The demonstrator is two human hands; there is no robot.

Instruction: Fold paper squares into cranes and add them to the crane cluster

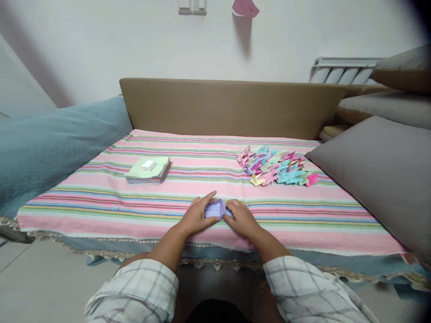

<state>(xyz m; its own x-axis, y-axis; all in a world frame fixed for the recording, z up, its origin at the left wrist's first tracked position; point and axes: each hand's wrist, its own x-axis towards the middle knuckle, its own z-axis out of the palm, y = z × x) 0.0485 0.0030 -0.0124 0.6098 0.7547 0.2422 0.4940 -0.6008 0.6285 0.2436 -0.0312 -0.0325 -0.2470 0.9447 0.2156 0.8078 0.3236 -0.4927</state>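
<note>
- One striped cloth [202,179], pink with coloured bands, spreads beneath everything on the seat.
- One brown backrest [218,107] stands along its far edge.
- Three grey cushions [377,175] are piled at the right; the biggest leans lowest.
- One cluster of folded paper pieces [276,167], in pink, blue, green, purple and yellow, lies beyond the right hand, too crowded to count.
- Two hands: the left hand [197,216] grasps the purple paper's left part between thumb and fingers; the right hand [241,218] pinches its right end.
- One paper stack [138,174], its sheets too thin to count, sits beyond and left of the left hand.
- One purple paper [215,209], partly folded, lies directly between both hands, touching each.
- One white block [148,165] rests atop the stack.
</note>
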